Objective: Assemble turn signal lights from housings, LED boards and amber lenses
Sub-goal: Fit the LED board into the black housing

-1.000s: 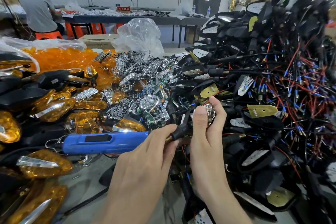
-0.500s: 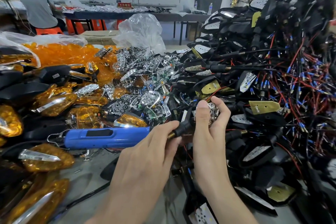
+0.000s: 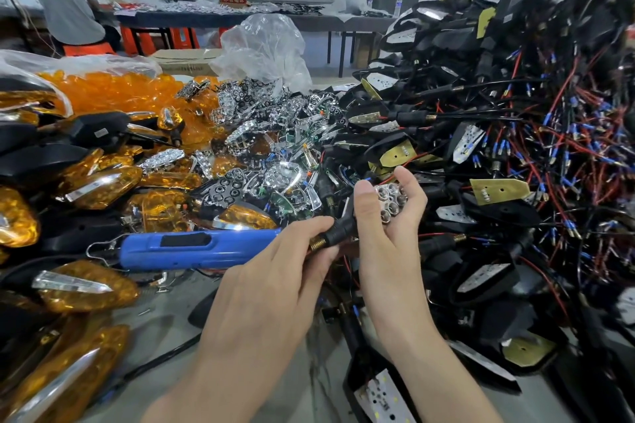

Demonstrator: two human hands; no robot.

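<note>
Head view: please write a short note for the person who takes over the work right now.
Left hand pinches a housing stem. Right hand holds a chrome reflector.
Amber lenses are piled far left, reflectors in the middle, housings with boards on the right. The blue tool lies by the left hand.
Done: lensed lights lie on the left.
Left: the unit in hand has no lens yet, and many housings wait.
</note>
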